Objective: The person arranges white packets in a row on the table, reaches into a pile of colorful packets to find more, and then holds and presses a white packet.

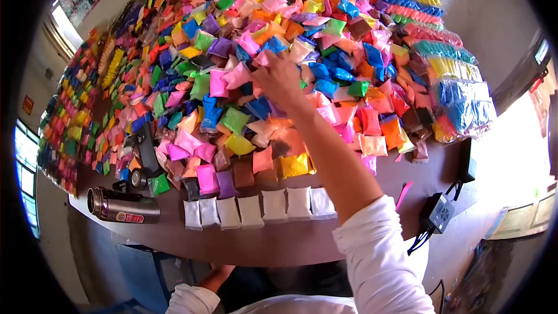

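Reaching right hand (278, 78) into jumbled coloured packets (239, 144), apart from left hand (220, 270); cannot tell grips; seeing white packets (274, 205) aligned near.

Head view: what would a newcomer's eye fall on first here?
The heap of bright packets spread across most of the table, with the right hand reaching into it. Next, the row of white packets along the near edge, and the metal flask lying on its side to their left.

metal flask (131, 207) on its side, black box (439, 214), window (26, 166)
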The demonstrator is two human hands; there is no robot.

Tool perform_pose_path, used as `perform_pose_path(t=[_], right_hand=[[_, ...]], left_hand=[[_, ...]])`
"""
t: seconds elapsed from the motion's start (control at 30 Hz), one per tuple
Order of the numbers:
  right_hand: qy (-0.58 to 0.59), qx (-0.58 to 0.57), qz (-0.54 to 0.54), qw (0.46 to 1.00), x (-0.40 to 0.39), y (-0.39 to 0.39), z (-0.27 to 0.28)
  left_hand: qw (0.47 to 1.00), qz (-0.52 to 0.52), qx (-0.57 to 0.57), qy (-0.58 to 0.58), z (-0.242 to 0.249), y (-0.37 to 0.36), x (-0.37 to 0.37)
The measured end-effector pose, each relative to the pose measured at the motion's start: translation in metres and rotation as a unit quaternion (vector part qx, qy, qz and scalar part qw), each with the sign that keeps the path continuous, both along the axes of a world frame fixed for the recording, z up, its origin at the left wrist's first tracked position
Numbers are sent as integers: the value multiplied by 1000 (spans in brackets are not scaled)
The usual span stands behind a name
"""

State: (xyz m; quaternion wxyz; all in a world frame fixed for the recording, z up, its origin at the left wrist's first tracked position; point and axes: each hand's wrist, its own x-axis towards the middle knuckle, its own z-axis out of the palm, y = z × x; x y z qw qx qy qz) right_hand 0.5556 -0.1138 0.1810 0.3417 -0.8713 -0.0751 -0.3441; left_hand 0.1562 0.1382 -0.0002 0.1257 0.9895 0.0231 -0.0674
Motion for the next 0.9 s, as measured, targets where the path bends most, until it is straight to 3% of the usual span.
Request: perform_pose_path(t=[0.03,0.1,0.23,0.27,0.33,0.37,0.43,0.47,0.6,0.67,0.7,0.73,0.77,0.8,0.83,0.9], right_hand=[[25,13,58,998,-5,-19,6],[48,22,34,998,-9,-57,11],[121,-218,49,967,0,-169,-25],[121,-219,50,967,-5,-181,-22],[271,-93,110,952,-24,-191,-15],[272,-93,111,951,-25,-188,-24],[40,-230,59,971,-25,-177,-44],[116,-216,37,969,-25,-173,-46],[147,-273,-12,951,-25,-165,-36],[204,-50,19,978,-26,-168,-23],[201,-52,22,978,-24,-171,-20],[213,206,133,946,-24,-175,-19],[207,448,232,838,-27,-180,-18],[204,531,272,777,-44,-174,-5],[200,528,270,780,-59,-171,6],[241,623,334,665,-91,-164,25]], left_hand=[[1000,1,0,1,1,0,1],[1000,3,2,0,4,-2,1],[1000,6,3,-2,5,-4,3],[1000,6,4,-2,5,-5,2],[1000,5,4,-3,5,-5,3],[1000,6,5,-6,6,-6,3],[1000,5,4,-8,6,-8,4],[1000,4,4,-10,6,-8,3],[1000,6,5,-20,12,-9,-1],[1000,11,6,-25,16,-10,-2],[999,16,7,-27,20,-10,-2],[999,19,9,-27,23,-12,-3],[999,23,11,-30,26,-12,-3],[999,27,17,-32,31,-14,-2],[999,23,13,-35,24,-11,-6],[974,-33,97,-203,2,0,-16]])
